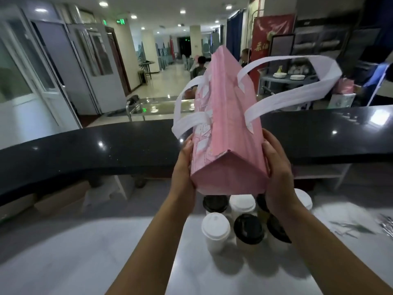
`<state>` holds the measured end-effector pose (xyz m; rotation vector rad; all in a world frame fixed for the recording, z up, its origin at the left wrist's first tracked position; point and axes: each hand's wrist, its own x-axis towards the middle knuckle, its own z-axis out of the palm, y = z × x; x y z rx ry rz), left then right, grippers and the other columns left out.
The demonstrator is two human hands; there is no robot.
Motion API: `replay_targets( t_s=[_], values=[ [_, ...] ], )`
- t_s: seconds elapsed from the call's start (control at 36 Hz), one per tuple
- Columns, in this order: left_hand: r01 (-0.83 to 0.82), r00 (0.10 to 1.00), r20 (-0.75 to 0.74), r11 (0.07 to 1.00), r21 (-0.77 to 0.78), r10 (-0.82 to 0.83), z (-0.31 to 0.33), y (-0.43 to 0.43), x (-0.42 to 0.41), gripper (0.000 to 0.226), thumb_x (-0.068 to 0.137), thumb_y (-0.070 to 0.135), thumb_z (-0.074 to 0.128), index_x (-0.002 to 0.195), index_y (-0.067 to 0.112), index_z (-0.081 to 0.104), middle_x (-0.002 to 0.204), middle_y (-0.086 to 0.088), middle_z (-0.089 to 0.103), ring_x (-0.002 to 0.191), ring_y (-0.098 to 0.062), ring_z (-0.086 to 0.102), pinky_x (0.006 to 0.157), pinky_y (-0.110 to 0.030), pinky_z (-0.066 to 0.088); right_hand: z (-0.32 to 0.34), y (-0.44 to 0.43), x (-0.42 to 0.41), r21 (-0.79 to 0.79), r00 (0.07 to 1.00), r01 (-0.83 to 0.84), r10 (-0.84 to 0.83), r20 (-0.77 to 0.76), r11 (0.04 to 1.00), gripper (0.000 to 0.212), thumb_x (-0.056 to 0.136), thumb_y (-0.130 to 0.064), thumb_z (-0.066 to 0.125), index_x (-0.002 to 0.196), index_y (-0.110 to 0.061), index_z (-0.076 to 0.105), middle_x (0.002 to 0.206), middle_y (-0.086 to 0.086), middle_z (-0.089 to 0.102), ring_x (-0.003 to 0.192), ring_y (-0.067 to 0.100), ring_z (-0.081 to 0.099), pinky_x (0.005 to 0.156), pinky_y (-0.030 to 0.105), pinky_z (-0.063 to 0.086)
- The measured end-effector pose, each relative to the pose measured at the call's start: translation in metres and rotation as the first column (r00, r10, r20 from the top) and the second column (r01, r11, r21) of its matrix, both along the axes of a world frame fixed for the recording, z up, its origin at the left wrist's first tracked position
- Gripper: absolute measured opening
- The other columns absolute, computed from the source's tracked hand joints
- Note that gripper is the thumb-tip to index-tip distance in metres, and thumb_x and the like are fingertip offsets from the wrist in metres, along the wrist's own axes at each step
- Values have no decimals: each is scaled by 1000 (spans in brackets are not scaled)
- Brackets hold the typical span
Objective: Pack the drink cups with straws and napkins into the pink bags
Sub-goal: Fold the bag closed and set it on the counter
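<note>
While hands [184, 167] [276, 173] clasp bag [227, 116], it's folded.

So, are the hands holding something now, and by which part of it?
Yes, both hold the pink bag by its near end, away from the white handles: the left hand on its left side, the right hand on its right side.
</note>
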<state>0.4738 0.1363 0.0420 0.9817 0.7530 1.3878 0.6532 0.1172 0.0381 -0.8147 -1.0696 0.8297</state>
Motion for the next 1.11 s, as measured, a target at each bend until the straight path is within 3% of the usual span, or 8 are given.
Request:
replay_targets(
  t_s=[0.11, 0.28, 0.39, 0.44, 0.58, 0.69, 0.81, 1.11],
  values=[
    [-53, 999, 4, 998, -44, 53, 0, 52, 45, 47, 98, 42, 53, 130, 10, 65, 110, -8, 75, 94, -18, 73, 70, -27, 58, -1, 51, 41, -26, 1000, 25, -25, 10, 999, 38, 91, -39, 53, 127, -32, 62, 125, -7, 67, 112, 11, 65, 82, 20, 52],
    [11, 999, -44, 981, -191, -20, -11, 117, 101, 40, 84, 55, 57, 88, 25, 82, 86, -6, 78, 74, -19, 75, 60, -29, 58, -22, 129, 99, -168, 1000, 9, -4, 27, 986, 40, 89, -49, 54, 124, -33, 65, 120, -4, 69, 110, 20, 66, 88, 37, 54],
    [41, 995, -82, 974, -224, -61, -19, 149, 133, 53, 80, 62, 58, 108, 22, 79, 107, -11, 77, 98, -27, 73, 81, -38, 60, -34, 170, 134, -283, 1000, -1, 5, 15, 959, 56, 82, -55, 54, 129, -27, 63, 129, 5, 63, 118, 28, 60, 105, 56, 46],
    [5, 996, -90, 977, -215, -25, -22, 163, 147, 48, 87, 58, 57, 110, 21, 78, 109, -10, 76, 102, -27, 72, 79, -36, 59, -37, 183, 144, -297, 999, -22, 11, -40, 955, 59, 79, -57, 58, 129, -26, 63, 131, 10, 62, 121, 32, 59, 107, 58, 44],
    [-45, 991, -127, 996, -75, 35, -29, 192, 172, 51, 92, 57, 57, 129, 24, 68, 128, -7, 69, 122, -27, 63, 108, -48, 48, -39, 193, 160, -183, 999, -46, 47, 4, 982, 55, 82, -62, 62, 130, -34, 60, 129, 2, 64, 120, 27, 62, 103, 54, 49],
    [13, 965, -262, 993, 121, 20, -38, 207, 178, 65, 78, 55, 68, 138, 42, 49, 141, 14, 57, 126, -7, 59, 102, -32, 52, -50, 202, 179, -102, 973, -55, 77, 219, 993, 83, 74, -58, 74, 148, -39, 40, 145, -4, 48, 128, 20, 55, 97, 43, 55],
    [86, 872, -487, 965, 249, 48, -48, 226, 180, 98, 73, 21, 90, 151, 42, 33, 149, 6, 48, 130, -9, 54, 103, -36, 52, -58, 215, 195, -45, 891, 39, -14, 455, 998, 96, 69, -50, 86, 149, -44, 33, 148, -9, 42, 133, 15, 47, 102, 49, 50],
    [188, 783, -622, 946, 264, 18, -42, 263, 221, 123, 66, 19, 95, 159, 32, 16, 155, 2, 36, 140, -13, 42, 112, -43, 45, -53, 242, 241, -23, 843, 144, -110, 526, 989, 90, 71, -48, 81, 148, -48, 35, 145, -12, 48, 130, 8, 50, 106, 42, 48]
  ],
)
